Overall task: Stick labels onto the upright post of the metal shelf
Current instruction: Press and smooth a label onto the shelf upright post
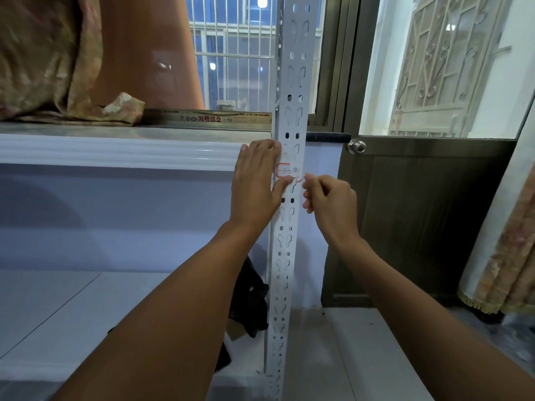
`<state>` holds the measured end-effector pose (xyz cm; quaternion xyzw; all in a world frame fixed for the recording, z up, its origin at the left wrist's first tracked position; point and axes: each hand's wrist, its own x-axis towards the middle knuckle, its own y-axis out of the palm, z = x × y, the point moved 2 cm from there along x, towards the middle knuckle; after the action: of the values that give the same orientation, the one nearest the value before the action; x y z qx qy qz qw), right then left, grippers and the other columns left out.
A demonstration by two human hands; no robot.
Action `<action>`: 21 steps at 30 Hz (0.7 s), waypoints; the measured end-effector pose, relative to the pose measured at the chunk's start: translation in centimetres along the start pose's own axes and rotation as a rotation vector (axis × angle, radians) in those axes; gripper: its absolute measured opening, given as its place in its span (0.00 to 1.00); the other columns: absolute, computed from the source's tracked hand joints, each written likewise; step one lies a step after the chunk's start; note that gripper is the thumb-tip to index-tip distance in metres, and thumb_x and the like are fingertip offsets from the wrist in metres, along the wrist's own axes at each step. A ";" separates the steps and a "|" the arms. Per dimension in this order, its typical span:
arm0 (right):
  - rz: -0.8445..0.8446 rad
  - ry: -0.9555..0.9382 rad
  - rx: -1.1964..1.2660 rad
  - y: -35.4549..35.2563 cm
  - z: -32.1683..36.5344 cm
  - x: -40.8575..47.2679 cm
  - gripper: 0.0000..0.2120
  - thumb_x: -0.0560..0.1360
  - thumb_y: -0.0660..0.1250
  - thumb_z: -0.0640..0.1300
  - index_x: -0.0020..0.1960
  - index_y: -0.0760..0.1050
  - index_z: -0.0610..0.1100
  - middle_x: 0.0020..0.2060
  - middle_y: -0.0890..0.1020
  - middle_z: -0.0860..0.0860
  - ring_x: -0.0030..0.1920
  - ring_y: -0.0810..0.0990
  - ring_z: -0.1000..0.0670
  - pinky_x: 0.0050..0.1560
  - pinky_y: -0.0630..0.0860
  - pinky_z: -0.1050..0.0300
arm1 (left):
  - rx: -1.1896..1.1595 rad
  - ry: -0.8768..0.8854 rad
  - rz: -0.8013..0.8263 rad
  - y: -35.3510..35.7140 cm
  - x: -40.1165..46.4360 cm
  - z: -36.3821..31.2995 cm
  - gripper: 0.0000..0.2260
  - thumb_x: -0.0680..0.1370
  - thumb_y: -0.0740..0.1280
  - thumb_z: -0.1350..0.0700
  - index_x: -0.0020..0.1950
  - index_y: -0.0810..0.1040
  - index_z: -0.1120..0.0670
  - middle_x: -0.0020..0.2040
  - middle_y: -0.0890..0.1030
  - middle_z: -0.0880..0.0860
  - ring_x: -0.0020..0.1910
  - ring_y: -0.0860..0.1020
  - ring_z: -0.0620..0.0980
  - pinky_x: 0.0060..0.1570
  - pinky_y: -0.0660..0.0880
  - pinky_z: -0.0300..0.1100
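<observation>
The post (pixel 289 198) stood straight up in the middle of the frame, a white metal strip full of holes, running from the top edge down to the floor. A small white label (pixel 285 170) with a red border sat on the post near the middle of the frame, and it had some writing on it that was too small to read. The left hand (pixel 256 183) lay flat and open on the left side of the post, with its fingers spread over the label's left edge, likely to keep the label from slipping. The right hand (pixel 330 202) was mostly curled, with its thumb and first finger pinched close at the label's right end, probably to pull it smooth or wrap it round the edge. I could not tell if it held anything else.
</observation>
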<state>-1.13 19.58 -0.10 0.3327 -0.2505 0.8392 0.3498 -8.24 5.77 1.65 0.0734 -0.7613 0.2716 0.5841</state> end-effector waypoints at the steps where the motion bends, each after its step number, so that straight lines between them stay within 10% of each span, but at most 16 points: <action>1: 0.000 0.004 -0.002 0.0 -0.1 0.1 0.11 0.81 0.65 0.50 0.42 0.79 0.49 0.33 0.82 0.55 0.34 0.82 0.55 0.36 0.80 0.66 | -0.001 0.000 0.000 0.0 0.0 0.0 0.23 0.78 0.71 0.49 0.68 0.73 0.59 0.68 0.75 0.55 0.71 0.71 0.56 0.79 0.57 0.55; 7: 0.048 0.030 0.009 0.7 0.8 1.4 0.10 0.74 0.74 0.51 0.44 0.78 0.45 0.36 0.83 0.55 0.37 0.83 0.52 0.39 0.82 0.61 | 0.001 0.011 -0.016 0.1 -0.1 0.1 0.22 0.78 0.72 0.52 0.68 0.73 0.58 0.69 0.75 0.54 0.72 0.70 0.54 0.80 0.56 0.54; 14: 0.087 -0.040 -0.120 -0.1 0.5 1.4 0.10 0.82 0.62 0.38 0.49 0.81 0.45 0.36 0.82 0.55 0.39 0.84 0.52 0.44 0.82 0.60 | -0.020 0.002 -0.005 -0.1 -0.1 -0.1 0.20 0.76 0.71 0.59 0.67 0.74 0.59 0.68 0.76 0.56 0.72 0.71 0.57 0.79 0.58 0.57; 21: 0.081 -0.013 -0.088 0.5 1.1 1.8 0.09 0.77 0.70 0.51 0.42 0.80 0.46 0.36 0.84 0.55 0.38 0.83 0.53 0.42 0.83 0.56 | -0.026 -0.010 0.005 -0.3 -0.1 -0.2 0.20 0.76 0.71 0.59 0.67 0.73 0.58 0.68 0.75 0.55 0.72 0.70 0.56 0.80 0.56 0.56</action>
<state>-2.00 19.34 1.82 0.3123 -0.3026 0.8386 0.3282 -7.94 5.64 1.70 0.0654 -0.7678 0.2626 0.5807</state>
